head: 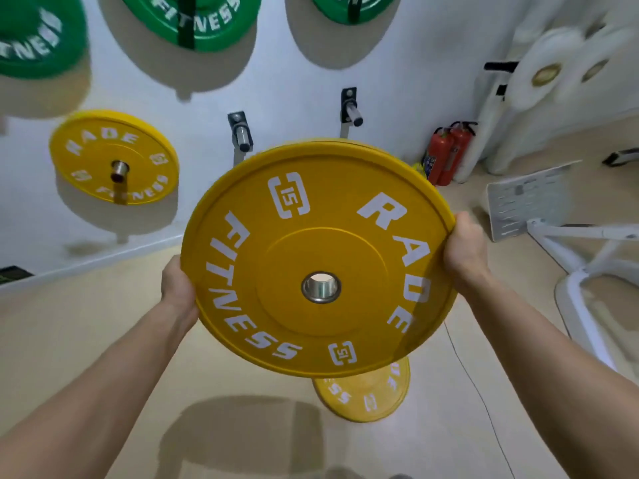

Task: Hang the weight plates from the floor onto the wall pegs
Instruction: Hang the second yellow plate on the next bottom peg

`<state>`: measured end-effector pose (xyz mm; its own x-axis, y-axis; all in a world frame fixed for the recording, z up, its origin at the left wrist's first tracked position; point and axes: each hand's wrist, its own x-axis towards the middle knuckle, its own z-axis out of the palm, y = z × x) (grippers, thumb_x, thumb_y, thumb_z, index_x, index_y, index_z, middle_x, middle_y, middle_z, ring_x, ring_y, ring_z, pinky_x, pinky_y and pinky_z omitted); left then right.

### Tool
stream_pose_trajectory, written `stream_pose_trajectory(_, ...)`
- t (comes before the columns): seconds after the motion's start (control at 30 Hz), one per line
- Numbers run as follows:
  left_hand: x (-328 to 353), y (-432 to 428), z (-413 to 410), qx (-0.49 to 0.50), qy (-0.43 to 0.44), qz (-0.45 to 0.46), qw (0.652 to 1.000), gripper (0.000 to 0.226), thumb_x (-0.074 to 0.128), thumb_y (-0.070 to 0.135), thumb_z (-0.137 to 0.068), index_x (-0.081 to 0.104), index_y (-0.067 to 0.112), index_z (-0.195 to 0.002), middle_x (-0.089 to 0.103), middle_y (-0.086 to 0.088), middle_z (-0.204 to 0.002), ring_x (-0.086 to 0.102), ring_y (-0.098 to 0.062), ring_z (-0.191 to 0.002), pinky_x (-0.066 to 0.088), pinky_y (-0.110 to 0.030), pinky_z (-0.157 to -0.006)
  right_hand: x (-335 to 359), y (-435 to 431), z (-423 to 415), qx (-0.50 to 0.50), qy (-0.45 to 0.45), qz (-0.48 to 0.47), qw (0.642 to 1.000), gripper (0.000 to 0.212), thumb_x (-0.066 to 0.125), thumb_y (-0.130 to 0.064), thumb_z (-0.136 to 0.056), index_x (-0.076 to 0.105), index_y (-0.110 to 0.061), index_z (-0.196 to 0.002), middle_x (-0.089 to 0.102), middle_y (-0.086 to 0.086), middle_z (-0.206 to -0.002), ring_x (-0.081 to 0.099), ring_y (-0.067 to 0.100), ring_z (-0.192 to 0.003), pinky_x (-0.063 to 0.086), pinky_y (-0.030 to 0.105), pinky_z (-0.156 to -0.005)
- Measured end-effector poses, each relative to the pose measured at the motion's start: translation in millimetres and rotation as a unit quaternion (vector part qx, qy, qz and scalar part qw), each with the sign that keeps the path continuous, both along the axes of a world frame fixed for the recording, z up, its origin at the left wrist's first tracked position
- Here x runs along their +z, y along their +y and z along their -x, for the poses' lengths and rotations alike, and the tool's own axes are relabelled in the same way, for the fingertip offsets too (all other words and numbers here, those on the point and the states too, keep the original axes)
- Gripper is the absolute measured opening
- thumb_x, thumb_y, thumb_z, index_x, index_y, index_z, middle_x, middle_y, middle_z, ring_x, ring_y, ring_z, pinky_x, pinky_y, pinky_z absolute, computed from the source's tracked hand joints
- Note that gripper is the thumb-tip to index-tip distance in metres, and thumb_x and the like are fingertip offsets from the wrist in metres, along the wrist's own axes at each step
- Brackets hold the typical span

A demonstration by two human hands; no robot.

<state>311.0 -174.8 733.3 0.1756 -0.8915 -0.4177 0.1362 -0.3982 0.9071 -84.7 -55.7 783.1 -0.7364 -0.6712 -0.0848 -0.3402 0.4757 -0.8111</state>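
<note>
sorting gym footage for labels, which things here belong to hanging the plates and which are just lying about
Job: held yellow 15 plate; left hand; right hand; left bare peg; right bare peg; yellow plate on the floor.
Not needed now: hung yellow plate; green plates; red fire extinguishers; white machine frame; black cable.

One wide-angle camera, worn on the person's head, looks forward and down along both bare forearms point(103, 392), which enter from 5 and 7 o'clock. It sits close to the round yellow rubber weight plate point(311, 264), which fills the centre of frame. Beyond, it faces the white painted wall point(276, 81) from 9 to 1 o'clock, with pale beige floor point(86, 340) from 3 to 8 o'clock.
</note>
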Motion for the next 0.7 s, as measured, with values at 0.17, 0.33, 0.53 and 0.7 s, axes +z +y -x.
stream_pose_trajectory(0.17, 82.0, -85.6, -22.5, 0.001, 0.022, 0.033, 0.999, 0.04, 0.037, 0.033, -0.099, 0.067, 0.021, -0.075, 0.072, -0.01, -0.086, 0.065, -0.032, -0.084, 0.055, -0.046, -0.08, 83.0, -81.3, -26.4, -0.007, -0.028, 0.028, 0.999, 0.043, 0.025, -0.032, -0.105, 0.047, -0.015, -0.072, 0.055, 0.016, -0.095, 0.047, 0.029, -0.088, 0.033, 0.037, -0.075)
stream_pose_trajectory(0.33, 116.4, -178.5, -28.6, 0.01, 0.037, 0.055, 0.998, 0.06, 0.029, 0.04, -0.104, 0.073, 0.021, -0.069, 0.075, 0.0, -0.071, 0.068, -0.023, -0.071, 0.055, -0.035, -0.068, 108.6, -189.0, -34.4, -0.007, -0.04, 0.052, 0.998, 0.048, 0.024, -0.034, -0.103, 0.059, -0.003, -0.093, 0.056, 0.019, -0.103, 0.049, 0.033, -0.094, 0.034, 0.04, -0.08)
stream_pose_trajectory(0.53, 124.8, -324.7, -38.5, 0.034, 0.037, 0.034, 0.998, 0.062, 0.028, 0.046, -0.1, 0.075, 0.021, -0.067, 0.077, -0.008, -0.086, 0.068, -0.032, -0.087, 0.055, -0.048, -0.088, 120.0, -353.3, -33.2, 0.032, -0.009, 0.035, 0.999, 0.041, 0.019, -0.03, -0.105, 0.046, -0.004, -0.087, 0.055, 0.028, -0.121, 0.044, 0.032, -0.095, 0.033, 0.042, -0.085)
stream_pose_trajectory(0.7, 111.7, -444.9, -47.6, 0.059, 0.037, 0.006, 0.998, 0.057, 0.028, 0.048, -0.101, 0.073, 0.021, -0.08, 0.076, -0.012, -0.097, 0.069, -0.033, -0.09, 0.056, -0.047, -0.086, 112.0, -491.4, -43.2, 0.052, -0.025, 0.037, 0.998, 0.038, 0.02, -0.03, -0.104, 0.049, -0.005, -0.098, 0.054, 0.03, -0.127, 0.048, 0.034, -0.102, 0.037, 0.043, -0.092)
